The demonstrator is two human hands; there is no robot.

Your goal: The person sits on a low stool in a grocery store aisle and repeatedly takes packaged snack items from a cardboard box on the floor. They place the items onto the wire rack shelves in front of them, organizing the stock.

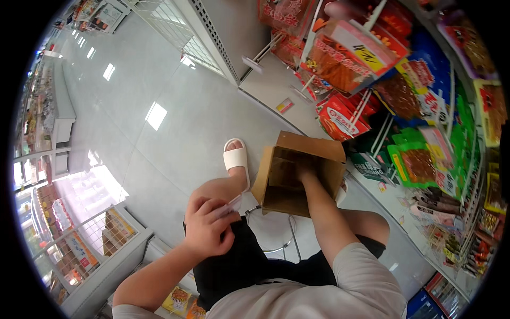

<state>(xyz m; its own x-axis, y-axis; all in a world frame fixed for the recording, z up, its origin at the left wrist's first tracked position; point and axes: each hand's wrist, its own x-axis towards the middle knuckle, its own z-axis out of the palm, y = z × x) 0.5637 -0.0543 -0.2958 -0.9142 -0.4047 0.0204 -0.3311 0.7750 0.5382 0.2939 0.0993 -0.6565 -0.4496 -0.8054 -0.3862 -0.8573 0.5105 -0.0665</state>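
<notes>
My left hand [212, 226] rests above my left thigh, its fingers curled around a small flat pale card [230, 206] seen nearly edge-on. An opened cardboard box [261, 177] stands between my legs with its mouth facing up. Down inside it reaches my right hand [306, 168], dim in the box's shadow. Whether those fingers hold anything cannot be made out. Dark brown shade covers most of the box's interior, so its contents are unclear.
Hooks on the right-hand rack carry red snack packets [343, 117], green snack packets [418, 159] and a handwritten price tag [364, 46]. Chrome stool legs [294, 239] show below the box. A wire-sided shelf [119, 227] stands at lower left, and a wire-mesh panel [179, 34] at the top.
</notes>
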